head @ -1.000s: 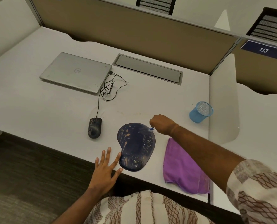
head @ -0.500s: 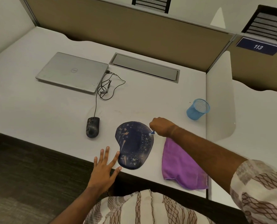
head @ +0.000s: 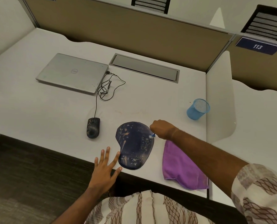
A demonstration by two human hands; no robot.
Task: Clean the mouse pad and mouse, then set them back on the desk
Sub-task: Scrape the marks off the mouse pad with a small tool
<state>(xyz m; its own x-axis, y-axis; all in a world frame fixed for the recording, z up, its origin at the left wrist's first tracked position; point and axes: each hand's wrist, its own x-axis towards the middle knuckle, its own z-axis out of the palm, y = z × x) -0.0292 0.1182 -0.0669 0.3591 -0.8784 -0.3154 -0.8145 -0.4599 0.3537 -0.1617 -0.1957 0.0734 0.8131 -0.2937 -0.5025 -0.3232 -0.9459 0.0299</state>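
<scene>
A dark blue mouse pad (head: 133, 143) with a wrist rest lies near the desk's front edge, speckled with pale crumbs and streaks. My right hand (head: 163, 129) is closed around a small blue tool (head: 152, 135) whose tip touches the pad's right edge. My left hand (head: 105, 168) lies flat with fingers spread at the desk's edge, just left of the pad's wrist rest. A dirty black wired mouse (head: 93, 127) sits to the left of the pad. A purple cloth (head: 180, 165) lies to the pad's right, under my right forearm.
A shut silver laptop (head: 73, 72) sits at the back left, with the mouse's coiled cable (head: 107, 88) plugged into it. A blue mesh cup (head: 198, 109) stands at the right. A grey cable hatch (head: 145, 67) is at the back; a partition (head: 218, 101) bounds the right.
My right hand with the blue tool has stayed at the pad's right edge, shifting only slightly. The left hand keeps its place. The camera view has shifted a little.
</scene>
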